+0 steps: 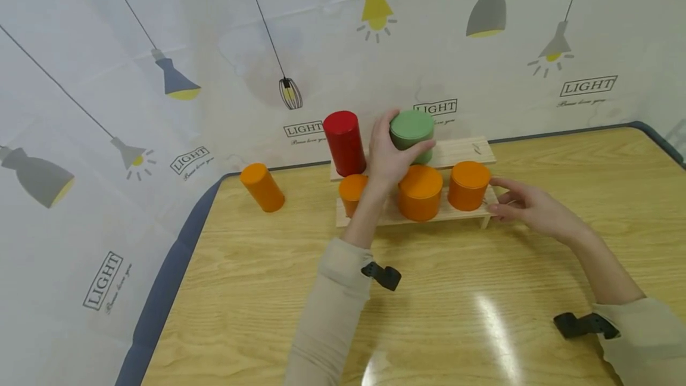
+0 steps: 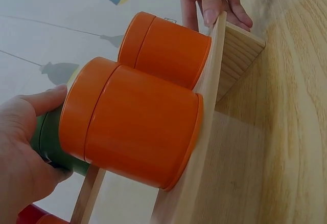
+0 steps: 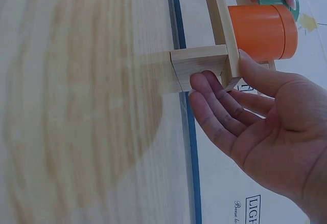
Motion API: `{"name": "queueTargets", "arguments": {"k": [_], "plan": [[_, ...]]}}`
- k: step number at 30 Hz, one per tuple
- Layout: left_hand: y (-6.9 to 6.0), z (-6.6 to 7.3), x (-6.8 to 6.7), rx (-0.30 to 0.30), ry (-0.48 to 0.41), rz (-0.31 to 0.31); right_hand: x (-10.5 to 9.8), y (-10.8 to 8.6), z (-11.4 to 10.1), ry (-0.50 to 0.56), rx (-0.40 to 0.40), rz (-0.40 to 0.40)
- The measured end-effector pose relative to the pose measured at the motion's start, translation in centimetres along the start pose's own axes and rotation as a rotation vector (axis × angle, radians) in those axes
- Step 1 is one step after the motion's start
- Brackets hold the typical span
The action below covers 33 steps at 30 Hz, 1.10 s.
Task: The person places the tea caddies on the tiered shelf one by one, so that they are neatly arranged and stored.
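A two-tier wooden rack (image 1: 465,151) stands at the back of the table. My left hand (image 1: 387,156) grips a green canister (image 1: 411,128) at the upper tier, thumb on the near side; whether its base touches the shelf is hidden. My right hand (image 3: 271,116) holds the right end of the lower tier, thumb at the top edge and fingers below, by the rack's leg (image 3: 199,63). On the lower tier are a wide orange canister (image 2: 138,121), another orange canister (image 1: 468,186) to its right and a smaller one (image 1: 351,190) partly behind my left forearm.
A tall red canister (image 1: 345,145) stands at the upper tier's left end. Left of the rack, an orange cylinder (image 1: 262,188) stands on the wooden table (image 1: 241,290). Behind the table hangs a white sheet (image 1: 225,34) printed with lamps.
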<state>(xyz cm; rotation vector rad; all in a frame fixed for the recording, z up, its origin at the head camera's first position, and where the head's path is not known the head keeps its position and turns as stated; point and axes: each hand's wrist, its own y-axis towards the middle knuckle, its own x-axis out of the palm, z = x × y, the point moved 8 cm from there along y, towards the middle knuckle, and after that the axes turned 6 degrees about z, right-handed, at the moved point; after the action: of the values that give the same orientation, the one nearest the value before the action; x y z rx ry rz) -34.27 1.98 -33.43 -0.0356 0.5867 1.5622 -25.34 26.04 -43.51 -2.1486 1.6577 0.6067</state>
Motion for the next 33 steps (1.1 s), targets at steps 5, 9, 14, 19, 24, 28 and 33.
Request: {"name": "queueTargets", "arguments": {"k": [5,9,14,19,24,28,33], "plan": [[0.0,-0.2,0.0,-0.019,0.006,-0.007,0.0,0.1,-0.1,-0.002,-0.008,0.003],[-0.1,-0.3,0.1,-0.022,0.008,-0.013,0.0,0.1,-0.2,-0.002,-0.014,0.002],[-0.5,-0.3,-0.1,-0.027,-0.003,-0.01,0.1,0.1,-0.1,-0.002,-0.01,0.0],[-0.9,0.1,-0.5,-0.014,-0.039,0.019,0.1,0.1,-0.1,-0.003,-0.009,0.002],[-1.2,0.9,-1.0,0.025,-0.097,0.05,0.1,0.2,-0.1,-0.002,-0.009,0.0],[-1.4,1.7,-1.4,0.063,-0.104,0.06,0.1,0.2,0.0,0.001,-0.005,-0.003],[-1.8,2.8,-1.7,0.119,-0.09,0.059,0.0,0.1,0.0,-0.009,0.002,-0.003]]}}
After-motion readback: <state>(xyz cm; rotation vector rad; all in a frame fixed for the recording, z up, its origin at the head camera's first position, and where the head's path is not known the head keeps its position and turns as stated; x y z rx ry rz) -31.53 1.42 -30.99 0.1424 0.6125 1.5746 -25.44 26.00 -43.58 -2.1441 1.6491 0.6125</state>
